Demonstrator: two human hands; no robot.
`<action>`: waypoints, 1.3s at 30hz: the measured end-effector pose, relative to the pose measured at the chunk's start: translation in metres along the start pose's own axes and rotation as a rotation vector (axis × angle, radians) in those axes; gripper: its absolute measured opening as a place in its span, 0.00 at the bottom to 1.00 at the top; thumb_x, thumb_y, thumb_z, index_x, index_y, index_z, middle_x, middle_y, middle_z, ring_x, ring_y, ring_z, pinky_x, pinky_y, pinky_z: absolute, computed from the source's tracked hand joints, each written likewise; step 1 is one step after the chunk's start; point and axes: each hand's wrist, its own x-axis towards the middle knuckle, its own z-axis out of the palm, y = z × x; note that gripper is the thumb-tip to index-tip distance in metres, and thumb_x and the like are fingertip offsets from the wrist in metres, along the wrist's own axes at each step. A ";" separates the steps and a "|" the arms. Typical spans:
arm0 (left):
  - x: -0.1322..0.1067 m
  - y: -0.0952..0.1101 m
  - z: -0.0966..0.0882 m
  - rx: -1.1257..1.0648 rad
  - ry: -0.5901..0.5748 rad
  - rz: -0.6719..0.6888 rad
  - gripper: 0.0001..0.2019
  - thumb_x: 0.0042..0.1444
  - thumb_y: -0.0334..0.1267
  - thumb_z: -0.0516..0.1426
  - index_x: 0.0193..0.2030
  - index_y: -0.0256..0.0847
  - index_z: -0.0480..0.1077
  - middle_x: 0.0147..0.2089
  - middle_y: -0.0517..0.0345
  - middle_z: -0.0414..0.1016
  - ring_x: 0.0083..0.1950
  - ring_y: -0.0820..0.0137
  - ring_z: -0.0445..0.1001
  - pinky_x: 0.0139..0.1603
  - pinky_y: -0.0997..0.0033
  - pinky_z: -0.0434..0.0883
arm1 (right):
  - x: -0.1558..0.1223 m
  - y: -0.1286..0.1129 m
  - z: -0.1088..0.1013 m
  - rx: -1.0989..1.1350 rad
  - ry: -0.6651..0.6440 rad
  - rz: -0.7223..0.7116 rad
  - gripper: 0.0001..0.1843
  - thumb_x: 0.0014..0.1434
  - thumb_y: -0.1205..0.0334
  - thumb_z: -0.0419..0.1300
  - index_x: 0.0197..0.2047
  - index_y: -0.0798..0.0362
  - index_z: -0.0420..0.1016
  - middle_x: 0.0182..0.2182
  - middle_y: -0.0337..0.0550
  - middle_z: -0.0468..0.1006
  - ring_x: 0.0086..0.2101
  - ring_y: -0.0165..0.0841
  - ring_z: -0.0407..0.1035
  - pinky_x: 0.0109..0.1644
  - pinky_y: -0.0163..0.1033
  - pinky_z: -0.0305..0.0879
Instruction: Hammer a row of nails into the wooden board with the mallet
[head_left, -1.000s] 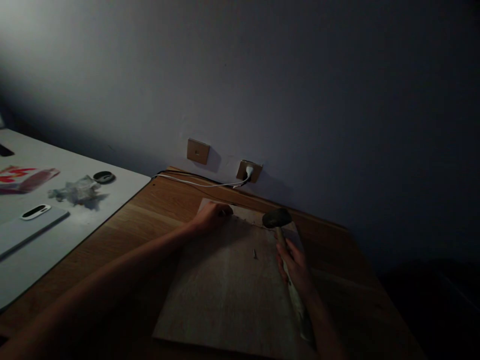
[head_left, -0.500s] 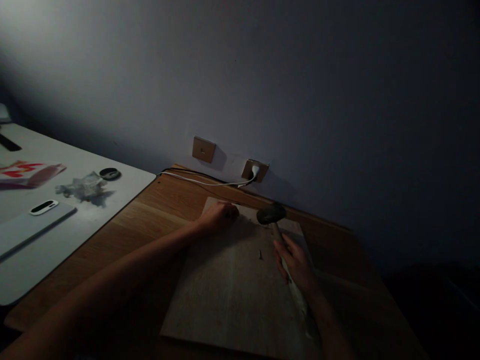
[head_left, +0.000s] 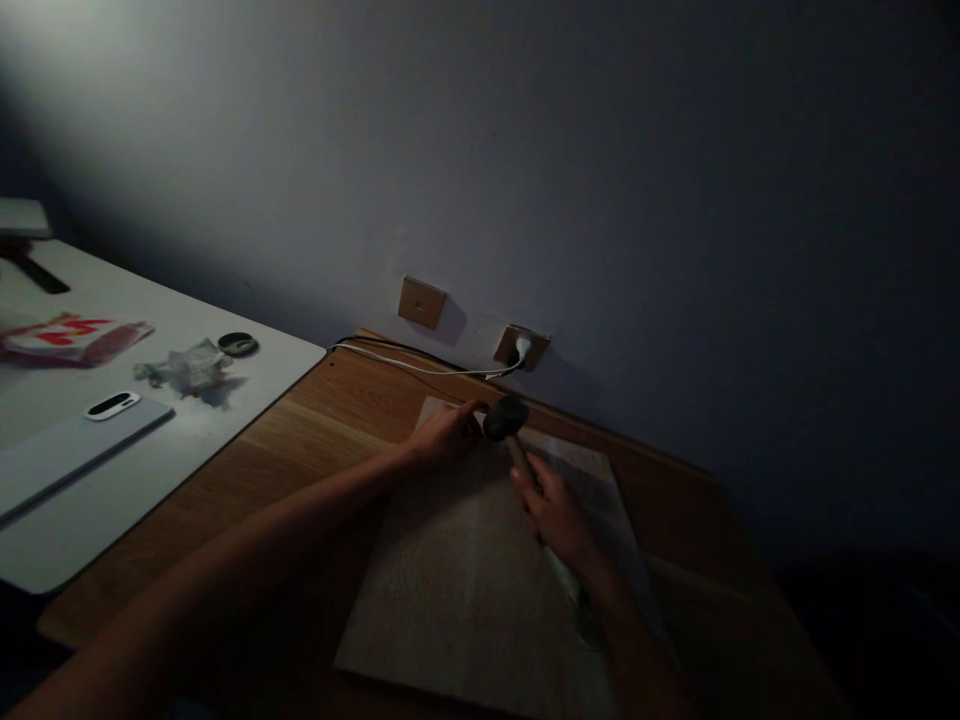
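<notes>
My right hand [head_left: 559, 515] is wrapped round the handle of a dark-headed hammer [head_left: 506, 417]. The hammer's head is at the far part of a pale wooden board [head_left: 435, 600], right beside the fingers of my left hand [head_left: 446, 435]. My left hand rests at the board's far left edge with its fingertips pinched together. Whatever the pinch holds, if anything, is hidden by shadow and the hammer head. The board lies flat on a brown wooden table [head_left: 300, 430].
A white table [head_left: 247, 410] adjoins on the left, bearing a grey slab-shaped device [head_left: 82, 450], crumpled clear plastic [head_left: 199, 368], a dark round item [head_left: 238, 344] and a red-and-white packet [head_left: 82, 340]. Cables [head_left: 405, 358] run along the wall to a socket [head_left: 523, 347].
The hammer has moved left, its head now beside my left fingers. A small nail-like piece seen earlier on the board is no longer visible. The view has shifted slightly.
</notes>
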 end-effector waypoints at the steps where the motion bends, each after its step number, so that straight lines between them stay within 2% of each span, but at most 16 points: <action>1: 0.000 0.000 0.000 -0.006 -0.001 0.007 0.28 0.52 0.26 0.58 0.62 0.38 0.66 0.41 0.58 0.84 0.39 0.70 0.82 0.41 0.76 0.72 | 0.000 -0.003 -0.002 -0.007 -0.008 -0.016 0.19 0.57 0.43 0.61 0.41 0.50 0.72 0.18 0.29 0.63 0.12 0.26 0.57 0.13 0.32 0.51; 6: 0.000 -0.002 0.000 -0.021 -0.033 0.009 0.27 0.54 0.28 0.58 0.62 0.39 0.66 0.40 0.58 0.84 0.38 0.71 0.81 0.39 0.77 0.72 | -0.007 -0.016 -0.009 0.028 0.010 -0.109 0.18 0.62 0.41 0.57 0.39 0.48 0.67 0.19 0.28 0.62 0.12 0.24 0.55 0.13 0.31 0.49; 12: 0.001 -0.003 0.002 -0.005 -0.006 -0.008 0.29 0.51 0.27 0.58 0.62 0.40 0.66 0.40 0.58 0.84 0.38 0.69 0.81 0.40 0.75 0.72 | -0.004 0.001 0.003 -0.021 -0.076 -0.021 0.18 0.60 0.42 0.59 0.40 0.50 0.70 0.18 0.27 0.62 0.12 0.25 0.55 0.13 0.31 0.50; 15: 0.001 -0.004 0.001 0.007 -0.042 -0.003 0.28 0.52 0.28 0.59 0.62 0.40 0.66 0.41 0.58 0.82 0.38 0.70 0.80 0.40 0.76 0.72 | -0.009 -0.001 -0.010 0.025 -0.026 -0.064 0.20 0.62 0.41 0.58 0.40 0.50 0.68 0.19 0.26 0.61 0.12 0.23 0.54 0.13 0.30 0.50; 18: -0.001 0.002 -0.005 0.121 -0.011 0.017 0.26 0.53 0.33 0.62 0.61 0.39 0.67 0.49 0.54 0.78 0.42 0.68 0.78 0.43 0.73 0.73 | -0.019 -0.004 -0.033 0.062 0.072 -0.109 0.21 0.62 0.39 0.58 0.41 0.50 0.68 0.20 0.27 0.63 0.12 0.22 0.54 0.13 0.29 0.51; 20: -0.004 0.015 -0.007 0.249 0.013 0.112 0.22 0.56 0.36 0.62 0.58 0.40 0.69 0.53 0.50 0.74 0.47 0.65 0.76 0.47 0.69 0.73 | -0.023 0.000 -0.046 0.085 0.151 -0.101 0.23 0.60 0.37 0.60 0.41 0.50 0.69 0.20 0.28 0.65 0.12 0.22 0.55 0.12 0.29 0.52; 21: -0.005 0.024 -0.006 0.316 -0.004 0.204 0.20 0.58 0.36 0.61 0.58 0.40 0.70 0.53 0.49 0.74 0.49 0.64 0.75 0.49 0.67 0.73 | -0.025 0.004 -0.051 0.100 0.184 -0.089 0.24 0.59 0.36 0.61 0.41 0.50 0.69 0.19 0.28 0.65 0.11 0.22 0.55 0.12 0.30 0.52; 23: -0.010 0.045 0.000 0.436 -0.097 0.459 0.15 0.62 0.33 0.58 0.56 0.42 0.72 0.52 0.48 0.74 0.51 0.63 0.74 0.51 0.65 0.71 | -0.024 0.018 -0.056 0.134 0.225 -0.056 0.26 0.56 0.34 0.62 0.38 0.50 0.68 0.18 0.27 0.64 0.10 0.23 0.54 0.11 0.30 0.52; 26: -0.019 0.074 0.023 0.549 -0.204 0.810 0.10 0.64 0.30 0.58 0.50 0.43 0.74 0.50 0.49 0.78 0.52 0.63 0.73 0.48 0.65 0.69 | -0.021 0.043 -0.055 0.174 0.247 -0.005 0.26 0.54 0.33 0.63 0.34 0.49 0.67 0.18 0.27 0.64 0.10 0.23 0.54 0.10 0.30 0.52; 28: -0.024 0.086 0.039 0.597 -0.226 0.905 0.05 0.64 0.30 0.58 0.42 0.42 0.76 0.42 0.49 0.79 0.46 0.64 0.74 0.43 0.65 0.69 | -0.019 0.055 -0.054 0.187 0.254 0.014 0.26 0.53 0.33 0.64 0.33 0.49 0.67 0.18 0.28 0.65 0.09 0.23 0.55 0.10 0.30 0.51; 31: -0.029 0.093 0.053 0.634 -0.257 0.959 0.08 0.64 0.30 0.58 0.33 0.40 0.74 0.32 0.51 0.77 0.37 0.65 0.73 0.37 0.65 0.68 | -0.019 0.062 -0.053 0.213 0.245 0.018 0.27 0.51 0.32 0.64 0.33 0.49 0.67 0.18 0.28 0.65 0.09 0.23 0.55 0.10 0.30 0.50; 33: -0.029 0.091 0.050 0.617 -0.268 0.962 0.09 0.65 0.31 0.57 0.33 0.40 0.75 0.32 0.51 0.77 0.36 0.65 0.74 0.36 0.65 0.68 | -0.019 0.062 -0.053 0.237 0.233 0.029 0.28 0.51 0.32 0.65 0.33 0.49 0.66 0.18 0.28 0.65 0.09 0.22 0.55 0.09 0.30 0.50; 35: -0.027 0.083 0.037 0.571 -0.260 0.902 0.08 0.67 0.31 0.56 0.38 0.40 0.76 0.35 0.50 0.78 0.39 0.66 0.75 0.39 0.67 0.70 | -0.020 0.062 -0.053 0.257 0.226 0.046 0.28 0.50 0.32 0.65 0.33 0.49 0.66 0.18 0.27 0.65 0.09 0.22 0.55 0.09 0.30 0.50; 37: -0.025 0.066 0.018 0.488 -0.212 0.754 0.08 0.67 0.30 0.55 0.44 0.40 0.76 0.40 0.50 0.79 0.43 0.67 0.76 0.44 0.69 0.71 | -0.021 0.061 -0.052 0.275 0.210 0.051 0.28 0.50 0.33 0.65 0.34 0.49 0.67 0.18 0.27 0.65 0.09 0.22 0.54 0.09 0.30 0.50; 39: -0.022 0.044 -0.002 0.334 -0.099 0.505 0.10 0.67 0.29 0.53 0.46 0.38 0.76 0.43 0.50 0.80 0.44 0.69 0.77 0.46 0.72 0.72 | -0.022 0.060 -0.050 0.286 0.185 0.031 0.27 0.52 0.34 0.65 0.38 0.50 0.69 0.19 0.27 0.65 0.10 0.22 0.54 0.10 0.30 0.52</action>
